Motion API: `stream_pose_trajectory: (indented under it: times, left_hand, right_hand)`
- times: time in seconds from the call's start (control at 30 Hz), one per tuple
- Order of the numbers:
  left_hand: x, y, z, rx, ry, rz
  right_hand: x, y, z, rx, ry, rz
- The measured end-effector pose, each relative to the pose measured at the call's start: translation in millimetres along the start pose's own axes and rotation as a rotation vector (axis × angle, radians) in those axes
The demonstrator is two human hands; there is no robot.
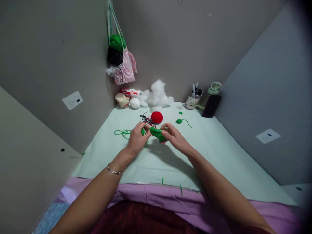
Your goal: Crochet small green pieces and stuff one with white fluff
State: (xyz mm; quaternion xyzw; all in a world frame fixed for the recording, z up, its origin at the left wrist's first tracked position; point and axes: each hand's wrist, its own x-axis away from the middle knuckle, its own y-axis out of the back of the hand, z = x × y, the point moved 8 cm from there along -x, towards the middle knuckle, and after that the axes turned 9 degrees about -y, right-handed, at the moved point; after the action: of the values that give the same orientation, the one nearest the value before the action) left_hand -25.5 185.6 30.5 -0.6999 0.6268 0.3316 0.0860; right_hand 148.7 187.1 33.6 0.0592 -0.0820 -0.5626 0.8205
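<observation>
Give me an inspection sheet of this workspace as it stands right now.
Surface: pale green sheet over the table, lilac cloth along its near edge.
Job's things: green knitted piece, held above the sheet.
Clutter: red ball, black thread tangle, green yarn loop, white stuffing, cup and bottle at the far edge.
Grippers: left hand and right hand each pinch an end of the green knitted piece.
Cables: nothing seen.
Surroundings: grey walls on three sides; a cloth bag hangs in the far corner.
</observation>
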Motion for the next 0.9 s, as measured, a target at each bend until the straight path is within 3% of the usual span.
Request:
stream_pose_trajectory:
  times: [0.07,0.2,0.47,0.7,0.9]
  left_hand:
    - [3.3,1.3,-11.8,-0.083,-0.158,-0.049]
    - [10.8,-11.1,-24.5,-0.143,-0.315,0.020]
    - [12.1,-14.6,-17.4,-0.077,-0.277,0.066]
    - [13.6,-16.2,-15.8,-0.078,-0.289,0.081]
    - [12.4,-18.5,-7.8,-0.142,-0.206,0.120]
  right_hand:
    - [-0.5,-7.6,-9.1,-0.089,-0.084,0.058]
    - [-1.8,-14.1,-15.1,-0.192,-0.100,0.029]
    - [-5.7,3.8,-2.6,0.116,0.122,-0.214]
    - [-2.9,1.8,-4.0,0.293,0.187,-0.242]
    - [6.2,-5.4,3.4,0.495,0.295,-0.267]
